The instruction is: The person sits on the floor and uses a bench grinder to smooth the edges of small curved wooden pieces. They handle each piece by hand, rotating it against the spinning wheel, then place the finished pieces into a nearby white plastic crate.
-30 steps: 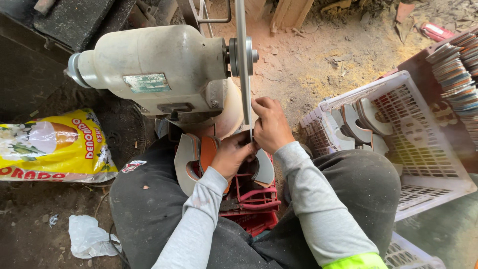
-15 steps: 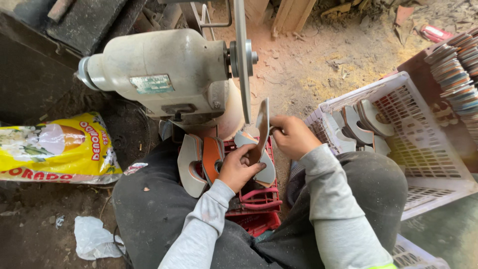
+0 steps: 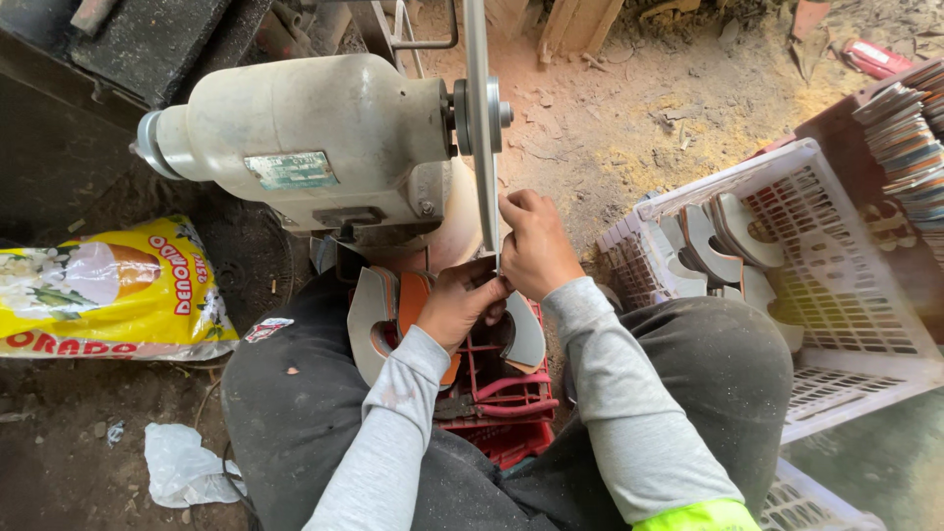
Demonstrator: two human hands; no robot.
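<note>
Right hand: fingers closed on the curved grey piece, touching the grinder's disc.
Left hand: grips the same piece from below.
Piece: over the red crate.
White crate: holds similar pieces.

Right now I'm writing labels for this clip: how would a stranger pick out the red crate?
Start at the big pale motor with its thin upright disc. Just below it, between the seated person's knees, sits the red crate holding curved cut-outs. Unlike the white crate to the right, it is small, red and directly under both hands.
</note>
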